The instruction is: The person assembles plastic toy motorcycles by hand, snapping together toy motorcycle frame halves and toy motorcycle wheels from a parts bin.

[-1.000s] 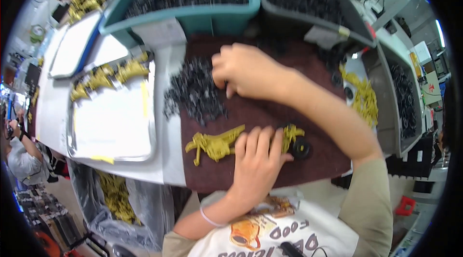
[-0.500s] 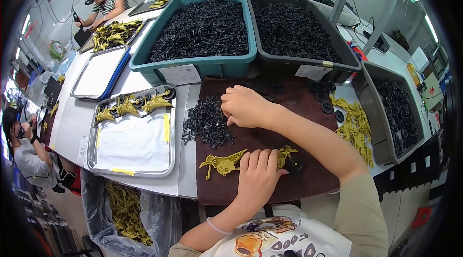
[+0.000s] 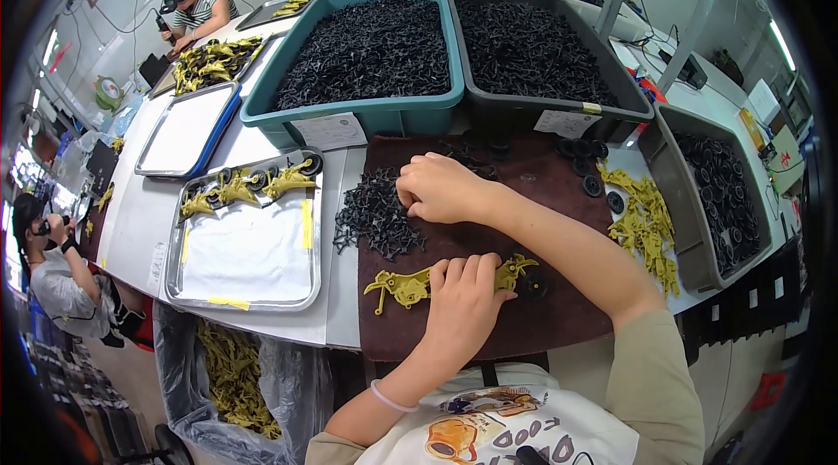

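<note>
On the brown cloth (image 3: 489, 247) lies a yellow plastic toy motorbike frame (image 3: 403, 287), with a black wheel (image 3: 534, 284) at its right end. My left hand (image 3: 461, 295) is closed over the middle of the frame, hiding that stretch. Farther up, my right hand (image 3: 441, 188) rests at the right edge of a heap of small black plastic pieces (image 3: 371, 212). Its fingers are bent together, and whatever they pinch is hidden. Loose black wheels (image 3: 592, 186) and a pile of yellow plastic halves (image 3: 642, 225) lie to the right.
Behind the cloth stand a teal bin (image 3: 349, 126) and a dark grey bin (image 3: 559, 107) of black pieces. A grey bin (image 3: 698, 229) of wheels is at right. A metal tray (image 3: 244, 264) at left holds assembled yellow motorbikes. Below it hangs a plastic-lined bag (image 3: 297, 386). Other people sit around.
The view has shifted slightly. My right hand stays at the black heap with its fingers drawn a little further in, and my left hand keeps its hold on the yellow frame.
</note>
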{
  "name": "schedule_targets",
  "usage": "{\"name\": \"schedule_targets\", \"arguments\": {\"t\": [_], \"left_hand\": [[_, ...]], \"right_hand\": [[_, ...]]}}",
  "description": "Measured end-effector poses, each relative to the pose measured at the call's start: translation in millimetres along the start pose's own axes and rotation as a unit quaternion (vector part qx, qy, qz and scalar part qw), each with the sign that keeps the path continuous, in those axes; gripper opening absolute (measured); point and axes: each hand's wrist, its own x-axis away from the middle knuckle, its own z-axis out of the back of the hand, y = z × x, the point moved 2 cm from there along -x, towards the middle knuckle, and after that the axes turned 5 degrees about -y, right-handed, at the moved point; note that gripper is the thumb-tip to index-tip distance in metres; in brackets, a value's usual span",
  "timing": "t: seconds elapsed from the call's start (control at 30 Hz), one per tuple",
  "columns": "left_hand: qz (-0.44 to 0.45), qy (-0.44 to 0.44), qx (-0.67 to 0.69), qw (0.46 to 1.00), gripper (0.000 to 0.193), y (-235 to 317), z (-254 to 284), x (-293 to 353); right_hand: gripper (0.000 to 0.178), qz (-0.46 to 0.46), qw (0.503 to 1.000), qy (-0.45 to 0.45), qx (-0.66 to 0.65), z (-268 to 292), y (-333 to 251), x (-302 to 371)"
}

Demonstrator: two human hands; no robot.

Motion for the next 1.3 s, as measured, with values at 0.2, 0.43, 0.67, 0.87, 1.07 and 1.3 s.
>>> {"name": "schedule_targets", "arguments": {"t": [0.2, 0.43, 0.67, 0.87, 1.07, 1.3], "left_hand": [[0.021, 0.002, -0.016, 1.0, 0.041, 1, -1, 0], [0.059, -0.043, -0.049, 0.996, 0.039, -2, 2, -2], [0.041, -0.087, 0.035, 0.995, 0.037, -10, 5, -6], [0.089, -0.168, 0.122, 0.974, 0.035, -10, 8, -13], [0.135, -0.169, 0.217, 0.952, 0.037, -13, 11, -11], [0.162, -0.142, 0.274, 0.937, 0.033, -16, 13, -13]], "right_hand": [[0.014, 0.035, 0.995, 0.056, -0.074, -1, -15, -4], [0.015, 0.036, 0.995, 0.042, -0.078, -5, -12, -2], [0.022, 0.073, 0.992, 0.041, -0.093, -3, -18, -3], [0.014, 0.063, 0.993, 0.025, -0.096, 2, -11, -10], [0.012, 0.085, 0.978, 0.125, -0.146, 19, -8, -9], [0.014, 0.003, 0.968, 0.168, -0.187, 49, -9, 30]]}}
